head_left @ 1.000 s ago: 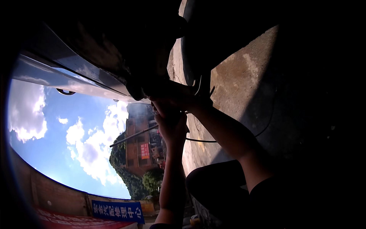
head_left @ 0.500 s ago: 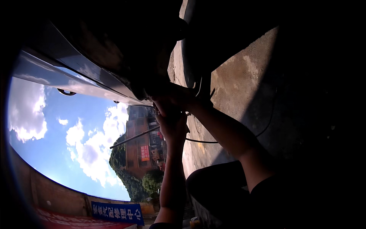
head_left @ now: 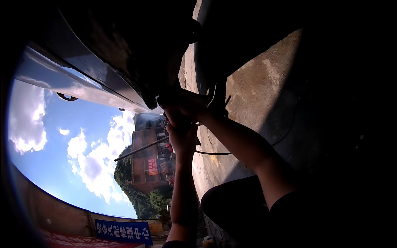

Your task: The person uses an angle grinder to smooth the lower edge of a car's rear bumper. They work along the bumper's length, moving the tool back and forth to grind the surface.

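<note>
My left hand (head_left: 182, 135) is closed, and a long thin dark rod (head_left: 140, 149) sticks out from it toward the left. Just above it, my right hand (head_left: 184, 105) is closed at the lower edge of the car body (head_left: 120, 89). Deep shadow hides what its fingers hold. A small bright spot shows beside the right fingertips, against the dark edge of the body. A thin black cable or hose (head_left: 217, 154) runs from near my hands, curving right behind my right forearm.
Sunlit concrete ground (head_left: 256, 82) lies beyond my right arm, with dark shadow farther right. My dark-clothed knee (head_left: 231, 198) is bent below the right forearm. At the lower left hangs a blue banner (head_left: 124, 231); a brick building (head_left: 144, 159) stands in the distance.
The view has shifted slightly, moving the background a little left. Both hands keep their grip close together at the car's edge. The bright spot by the right fingertips now shows.
</note>
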Tool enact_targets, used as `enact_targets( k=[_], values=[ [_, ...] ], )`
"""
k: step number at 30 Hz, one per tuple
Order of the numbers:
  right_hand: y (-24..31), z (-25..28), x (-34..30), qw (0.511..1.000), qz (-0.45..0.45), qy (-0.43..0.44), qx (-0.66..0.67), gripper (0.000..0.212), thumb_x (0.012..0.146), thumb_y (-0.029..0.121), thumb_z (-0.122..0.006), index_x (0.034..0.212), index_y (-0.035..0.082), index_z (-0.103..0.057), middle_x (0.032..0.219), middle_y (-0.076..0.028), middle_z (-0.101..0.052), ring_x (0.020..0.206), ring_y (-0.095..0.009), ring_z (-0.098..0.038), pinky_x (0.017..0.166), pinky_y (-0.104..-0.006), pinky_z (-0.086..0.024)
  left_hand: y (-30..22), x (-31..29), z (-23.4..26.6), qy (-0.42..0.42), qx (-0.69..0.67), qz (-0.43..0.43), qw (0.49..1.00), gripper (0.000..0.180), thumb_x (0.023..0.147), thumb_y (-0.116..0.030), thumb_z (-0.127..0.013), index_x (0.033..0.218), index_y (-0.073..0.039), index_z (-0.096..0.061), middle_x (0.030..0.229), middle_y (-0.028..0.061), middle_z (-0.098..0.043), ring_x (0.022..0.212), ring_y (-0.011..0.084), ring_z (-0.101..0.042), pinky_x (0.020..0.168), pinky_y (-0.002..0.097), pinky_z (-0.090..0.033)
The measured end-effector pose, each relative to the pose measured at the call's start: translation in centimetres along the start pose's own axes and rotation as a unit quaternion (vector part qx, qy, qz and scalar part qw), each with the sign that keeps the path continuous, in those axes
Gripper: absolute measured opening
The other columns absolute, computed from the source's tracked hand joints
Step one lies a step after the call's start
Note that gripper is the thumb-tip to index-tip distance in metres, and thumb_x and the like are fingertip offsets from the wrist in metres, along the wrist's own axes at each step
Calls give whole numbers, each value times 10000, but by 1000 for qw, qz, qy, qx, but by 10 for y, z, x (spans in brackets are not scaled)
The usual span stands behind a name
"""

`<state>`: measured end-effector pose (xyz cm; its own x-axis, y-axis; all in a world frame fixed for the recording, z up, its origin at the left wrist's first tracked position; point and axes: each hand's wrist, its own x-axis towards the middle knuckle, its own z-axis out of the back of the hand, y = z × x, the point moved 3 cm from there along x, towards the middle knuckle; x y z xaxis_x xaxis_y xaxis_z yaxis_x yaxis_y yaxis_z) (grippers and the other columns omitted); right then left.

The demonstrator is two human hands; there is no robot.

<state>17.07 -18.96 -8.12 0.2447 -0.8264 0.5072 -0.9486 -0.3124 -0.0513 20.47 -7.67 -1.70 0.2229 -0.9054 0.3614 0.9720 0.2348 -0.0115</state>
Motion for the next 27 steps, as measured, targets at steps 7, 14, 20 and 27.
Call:
enact_targets(
  k=[7,14,20,27],
  values=[
    [-6,6,5,990,-61,48,118,400,877,362,-796,1083,51,-650,920,-67,-685,824,-173,-673,758,-348,-566,-4,1,1,-4,-14,-49,999,592,742,-220,-845,1122,48,-477,1084,176,-661,1045,240,-659,909,374,-523],
    [-33,10,15,990,-77,27,111,397,895,376,-782,1087,46,-670,882,-61,-687,780,-179,-678,702,-346,-574,10,6,-1,-27,42,-16,999,599,745,-241,-856,1115,42,-481,1051,167,-670,996,232,-663,883,379,-529],
    [-34,15,22,989,-52,30,134,379,905,339,-774,1103,46,-636,891,-63,-679,806,-186,-674,733,-365,-575,18,23,1,16,72,-4,997,584,747,-238,-849,1112,32,-480,1049,144,-669,967,215,-661,855,367,-535],
    [-30,17,23,990,-25,27,139,349,894,268,-789,1105,42,-627,926,-73,-688,812,-211,-682,755,-389,-585,13,18,-2,2,-1,-45,999,550,752,-226,-824,1101,33,-487,1035,153,-667,959,227,-664,846,373,-534]
  ],
)
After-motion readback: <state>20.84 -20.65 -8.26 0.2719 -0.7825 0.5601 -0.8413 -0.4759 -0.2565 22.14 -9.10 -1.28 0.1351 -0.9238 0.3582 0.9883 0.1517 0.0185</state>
